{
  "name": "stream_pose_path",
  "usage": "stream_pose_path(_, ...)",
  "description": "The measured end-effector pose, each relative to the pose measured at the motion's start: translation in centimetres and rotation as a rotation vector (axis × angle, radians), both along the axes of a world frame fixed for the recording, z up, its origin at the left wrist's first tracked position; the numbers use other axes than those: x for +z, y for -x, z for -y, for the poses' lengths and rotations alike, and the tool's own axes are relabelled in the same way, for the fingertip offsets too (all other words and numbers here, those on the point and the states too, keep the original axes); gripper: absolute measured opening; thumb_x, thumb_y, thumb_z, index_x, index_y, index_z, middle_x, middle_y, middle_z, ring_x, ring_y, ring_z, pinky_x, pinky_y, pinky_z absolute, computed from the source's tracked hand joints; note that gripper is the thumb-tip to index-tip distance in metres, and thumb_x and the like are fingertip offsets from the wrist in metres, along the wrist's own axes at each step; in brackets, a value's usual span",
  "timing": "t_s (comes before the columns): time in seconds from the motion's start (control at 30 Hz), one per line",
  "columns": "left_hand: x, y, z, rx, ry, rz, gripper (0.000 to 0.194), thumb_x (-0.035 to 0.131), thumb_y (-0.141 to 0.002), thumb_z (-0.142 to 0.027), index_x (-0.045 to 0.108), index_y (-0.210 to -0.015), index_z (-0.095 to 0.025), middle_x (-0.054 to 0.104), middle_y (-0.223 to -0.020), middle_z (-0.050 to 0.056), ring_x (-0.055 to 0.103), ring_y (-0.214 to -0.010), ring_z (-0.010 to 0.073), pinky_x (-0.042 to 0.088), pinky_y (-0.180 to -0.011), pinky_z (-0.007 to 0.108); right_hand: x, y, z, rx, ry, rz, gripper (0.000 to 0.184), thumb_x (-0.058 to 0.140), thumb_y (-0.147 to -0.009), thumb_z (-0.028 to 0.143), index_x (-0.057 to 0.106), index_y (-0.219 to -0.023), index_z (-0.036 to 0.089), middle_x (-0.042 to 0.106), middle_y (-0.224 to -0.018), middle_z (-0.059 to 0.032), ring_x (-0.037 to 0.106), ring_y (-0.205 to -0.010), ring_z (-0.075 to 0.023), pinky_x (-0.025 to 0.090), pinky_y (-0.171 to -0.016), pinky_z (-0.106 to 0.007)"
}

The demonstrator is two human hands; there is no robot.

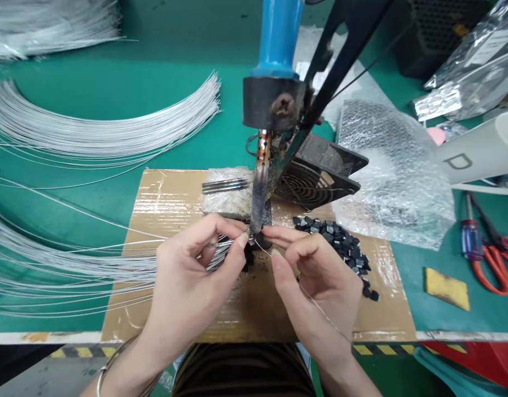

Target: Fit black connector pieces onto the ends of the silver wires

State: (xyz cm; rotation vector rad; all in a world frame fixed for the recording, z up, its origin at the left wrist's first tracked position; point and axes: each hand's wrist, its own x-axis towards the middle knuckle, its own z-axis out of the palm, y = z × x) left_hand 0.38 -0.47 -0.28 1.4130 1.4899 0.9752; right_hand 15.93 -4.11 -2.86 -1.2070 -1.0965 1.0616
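Note:
A soldering iron [279,38] with a blue handle is clamped tip-down in a black stand, and its metal tip [259,198] ends between my hands. My left hand [196,286] is closed in a pinch just left of the tip, on the end of a grey wire [149,241]; the very end is too small to make out. My right hand [320,286] pinches a thin strand of solder wire [315,303], whose end reaches the tip. More grey wires [92,270] run from the left and pass behind my left hand. Small black connector-like pieces [345,245] lie in a pile beyond my right hand.
Cardboard [167,193] covers the bench under the work. Behind it stand a black fan [320,176] and a wrapped block with dark rods [225,186]. A bundle of wires [113,132] lies left. Bubble wrap [386,165], a yellow sponge [447,288] and red-handled pliers [491,270] lie right.

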Motion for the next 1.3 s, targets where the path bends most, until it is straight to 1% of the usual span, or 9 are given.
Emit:
stream_pose_path(0.27,-0.04,0.06,0.02,0.013,-0.011,0.02,0.01,0.076,-0.089,-0.018,0.075,-0.082,-0.024,0.081,-0.091,-0.003,0.074,-0.077,0.0121,0.054,-0.064,0.017,-0.06,0.1,-0.11,-0.004,-0.005,0.001,0.021,0.067,-0.098,0.007,0.061,-0.087,0.024,0.078,-0.12,-0.0008,0.071,-0.123,-0.0181,0.053,-0.111,-0.033)
stream_pose_path(0.47,-0.14,-0.01,-0.05,0.01,-0.017,0.025,0.01,0.076,-0.089,-0.017,0.075,-0.081,-0.023,0.081,-0.091,-0.003,0.074,-0.078,0.0128,0.053,-0.061,0.018,-0.04,0.12,-0.07,0.0,0.006,-0.011,0.022,0.068,-0.098,0.007,0.061,-0.087,0.025,0.078,-0.122,-0.0003,0.071,-0.124,-0.0175,0.053,-0.11,-0.032)
stream_pose_path(0.67,-0.1,-0.15,-0.15,0.025,-0.034,0.039,0.011,0.076,-0.088,-0.014,0.075,-0.082,-0.024,0.08,-0.09,-0.004,0.072,-0.074,0.0103,0.052,-0.06,0.017,-0.05,0.24,-0.11,-0.006,0.009,-0.021,0.021,0.068,-0.098,0.008,0.061,-0.087,0.025,0.077,-0.121,-0.0006,0.071,-0.124,-0.0177,0.054,-0.109,-0.032)
stream_pose_path(0.87,-0.37,0.03,0.07,0.026,-0.055,-0.01,0.011,0.076,-0.089,-0.016,0.075,-0.084,-0.025,0.08,-0.093,-0.003,0.075,-0.085,0.0129,0.057,-0.069,0.016,-0.05,0.29,-0.1,-0.014,-0.003,-0.007,0.021,0.067,-0.099,0.008,0.061,-0.087,0.024,0.077,-0.121,-0.0006,0.071,-0.123,-0.0177,0.054,-0.11,-0.033)
stream_pose_path(1.1,-0.62,0.24,0.28,0.034,-0.078,-0.034,0.011,0.075,-0.09,-0.016,0.075,-0.084,-0.025,0.079,-0.093,-0.003,0.074,-0.086,0.0133,0.057,-0.068,0.017,-0.01,0.43,-0.04,-0.023,-0.017,0.022,0.021,0.067,-0.099,0.008,0.061,-0.087,0.024,0.077,-0.12,-0.0014,0.071,-0.123,-0.0185,0.054,-0.11,-0.034)
stream_pose_path(1.3,-0.6,0.0,0.05,0.023,-0.045,-0.024,0.012,0.074,-0.091,-0.016,0.074,-0.083,-0.025,0.078,-0.091,-0.003,0.072,-0.084,0.0138,0.057,-0.069,0.019,-0.08,0.37,0.04,-0.013,-0.021,0.043,0.02,0.066,-0.098,0.008,0.061,-0.088,0.024,0.077,-0.121,-0.0043,0.071,-0.123,-0.0218,0.054,-0.109,-0.039)
